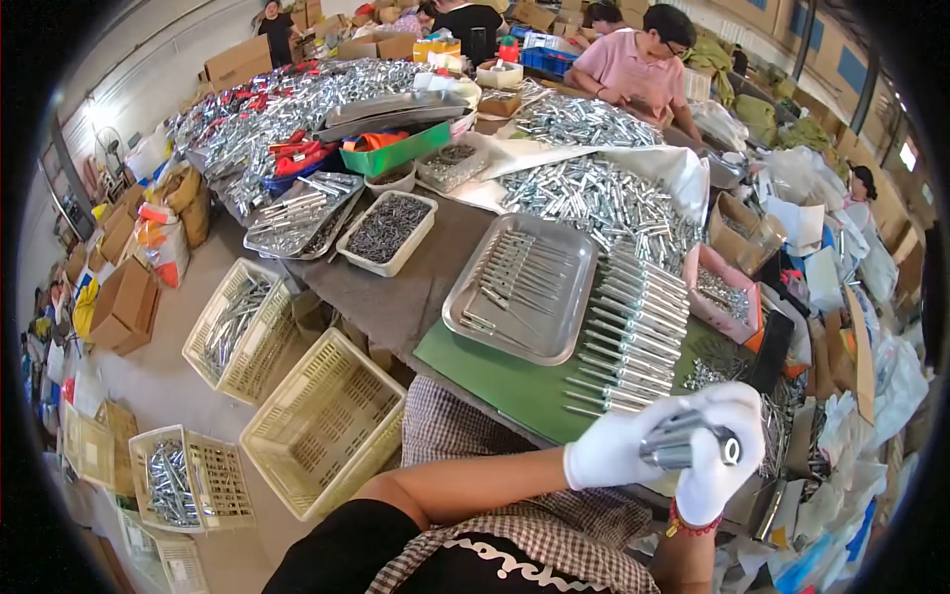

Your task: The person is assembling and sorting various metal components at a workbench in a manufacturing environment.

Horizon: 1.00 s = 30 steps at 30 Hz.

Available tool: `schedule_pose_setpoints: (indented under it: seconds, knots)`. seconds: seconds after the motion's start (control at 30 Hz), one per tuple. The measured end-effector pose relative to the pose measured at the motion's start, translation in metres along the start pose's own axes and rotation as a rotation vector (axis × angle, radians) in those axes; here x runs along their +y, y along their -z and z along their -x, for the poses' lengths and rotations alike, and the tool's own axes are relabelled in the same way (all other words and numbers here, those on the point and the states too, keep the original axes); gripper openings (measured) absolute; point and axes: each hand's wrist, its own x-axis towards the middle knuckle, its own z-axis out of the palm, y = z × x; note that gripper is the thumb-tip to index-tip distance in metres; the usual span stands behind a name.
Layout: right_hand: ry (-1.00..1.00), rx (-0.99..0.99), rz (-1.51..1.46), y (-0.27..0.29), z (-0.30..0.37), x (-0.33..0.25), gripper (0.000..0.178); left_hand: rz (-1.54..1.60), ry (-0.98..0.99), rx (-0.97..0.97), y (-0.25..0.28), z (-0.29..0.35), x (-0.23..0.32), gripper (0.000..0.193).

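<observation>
My left hand [606, 450] and my right hand [734, 428], both in white gloves, come together at the table's near right edge. Between them is a small bunch of shiny metal tubes [668, 451]; one round open end faces right. The fingers of both hands are closed around the bunch. Just beyond lies a long row of silver rods with thick sleeves [638, 322], side by side on a green mat [465, 358]. To its left, a steel tray [457, 312] bears several thin metal pins [515, 272].
Heaps of metal sleeves [594, 198] cover the far table. A pink box [754, 322] of small parts stands right, and a cream tub [344, 247] of dark screws left. Plastic crates [259, 436] sit on the floor at left. Across the table is a person in pink [618, 67].
</observation>
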Motion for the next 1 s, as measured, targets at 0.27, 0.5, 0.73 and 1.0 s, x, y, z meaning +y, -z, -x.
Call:
schedule_pose_setpoints:
  seconds: [0.27, 0.5, 0.73, 1.0]
  knots:
    - [-0.196, -0.529, -0.239, -0.078, -0.060, 0.033, 0.045, 0.485, 0.274, 0.224, 0.094, 0.052, -0.038, 0.071]
    - [0.058, -0.850, 0.429, -0.187, -0.071, 0.117, 0.023, -0.053, 0.380, 0.377, 0.122, 0.090, -0.072, 0.070]
    - [0.126, -0.957, 0.671, -0.215, -0.059, 0.138, 0.018, -0.039, 0.318, 0.417, 0.124, 0.090, -0.071, 0.069]
    - [-0.264, -0.619, -0.046, -0.158, -0.109, 0.082, 0.033, 0.005, 0.402, 0.342, 0.123, 0.101, -0.085, 0.066]
